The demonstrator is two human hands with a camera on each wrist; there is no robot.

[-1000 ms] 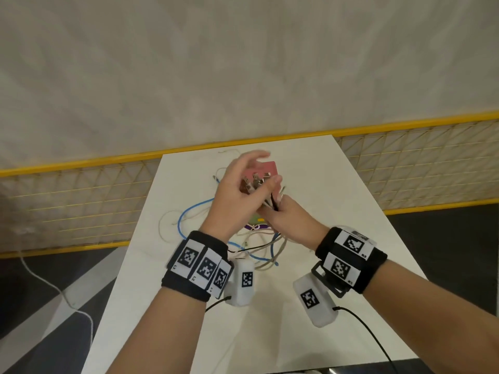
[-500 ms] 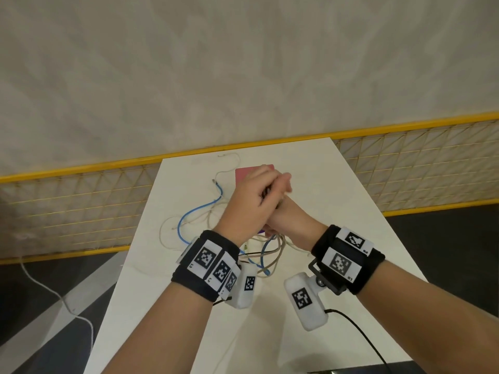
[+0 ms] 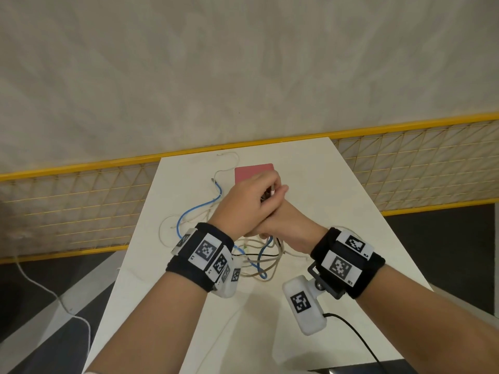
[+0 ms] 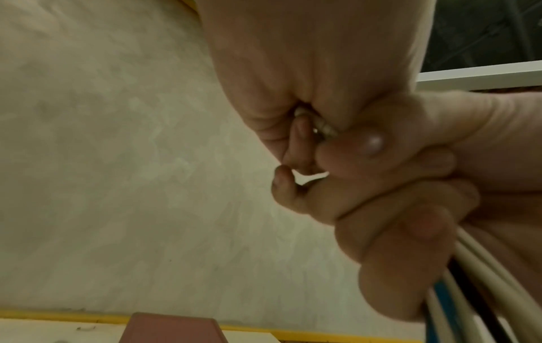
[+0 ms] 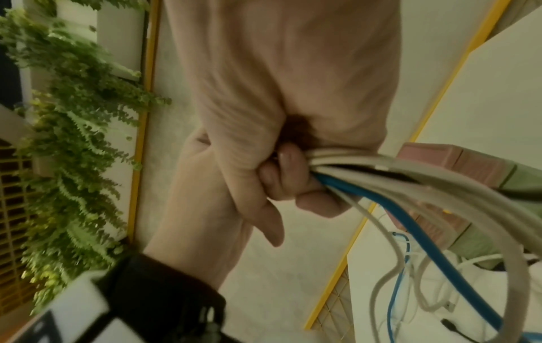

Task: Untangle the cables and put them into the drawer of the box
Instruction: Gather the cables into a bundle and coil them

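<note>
Two bare hands are seen pressed together above the middle of a white table. The right hand is closed around a bundle of cables, white, blue and black, which hang from the fist toward 6 o'clock onto the table in loose loops. The left hand is laid over the right from 9 o'clock, and its fingers are pinched on a small metal plug end at the top of the bundle. A pink box stands on the table just beyond the hands, at 12 o'clock; its drawer cannot be made out. A blue cable trails across the table at 9 o'clock.
</note>
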